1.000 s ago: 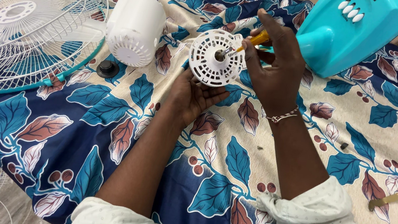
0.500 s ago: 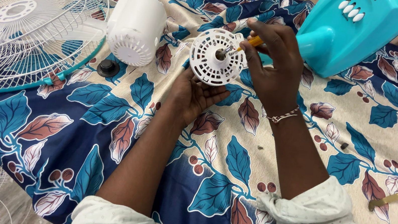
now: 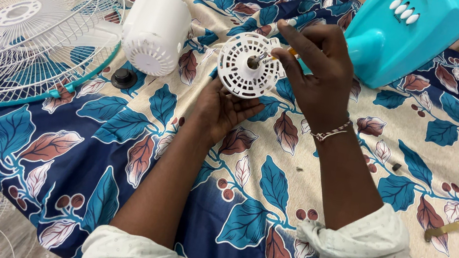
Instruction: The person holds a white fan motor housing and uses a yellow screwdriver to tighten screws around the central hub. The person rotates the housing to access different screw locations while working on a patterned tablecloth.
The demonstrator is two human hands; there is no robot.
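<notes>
Right hand (image 3: 315, 75) hides most of the screwdriver (image 3: 287, 52).

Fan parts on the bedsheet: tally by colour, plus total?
White: 3, namely the fan grille, the motor cover and the round vented disc in the left hand
Turquoise: 1, the fan base
Black: 1, the small knob
Total: 5

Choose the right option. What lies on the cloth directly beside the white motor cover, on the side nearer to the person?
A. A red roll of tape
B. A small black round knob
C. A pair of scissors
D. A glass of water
B: a small black round knob lies on the leaf-patterned cloth just below the white motor cover, next to the rim of the fan grille.
</notes>
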